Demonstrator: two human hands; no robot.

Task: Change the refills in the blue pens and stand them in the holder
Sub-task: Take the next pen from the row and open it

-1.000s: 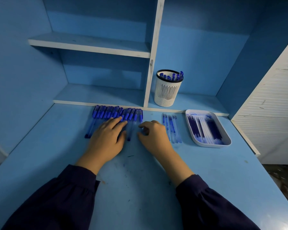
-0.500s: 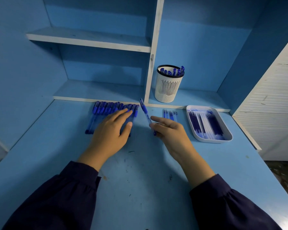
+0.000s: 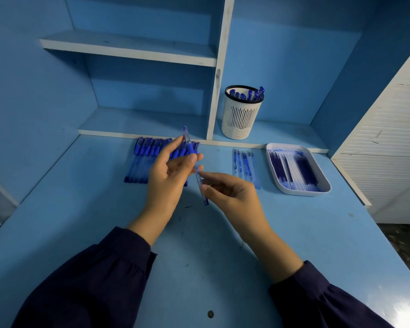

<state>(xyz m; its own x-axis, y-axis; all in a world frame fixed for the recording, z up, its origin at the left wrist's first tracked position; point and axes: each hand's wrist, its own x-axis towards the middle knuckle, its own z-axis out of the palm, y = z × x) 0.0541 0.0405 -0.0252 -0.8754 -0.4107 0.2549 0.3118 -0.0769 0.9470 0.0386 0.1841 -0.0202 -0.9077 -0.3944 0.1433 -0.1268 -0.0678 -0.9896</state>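
Right hand, coming out of a dark sleeve, pinches the lower barrel of a blue pen between thumb and forefinger, with the other fingers loosely curled. Left hand is just beside it and slightly farther out. Its thumb and fingers pinch the same pen at the blue grip section, and the forefinger is extended upward along the pen. The pen is clear of the bench, tilted, with one end low near the right hand and the other end rising past the left fingertips. Beyond the left hand, a row of pens lies flat on the bench, packed side by side, with the blue ends toward the back edge. To the right of the hands lies a small group of slim tubes, clear and blue. Whether they are refills or barrels cannot be told. Just right of these, a white tray rests on the bench and holds refills, some dark blue and some pale. Farthest back, a white slotted holder with a black rim stands upright on the low shelf, and several pens stand inside it.
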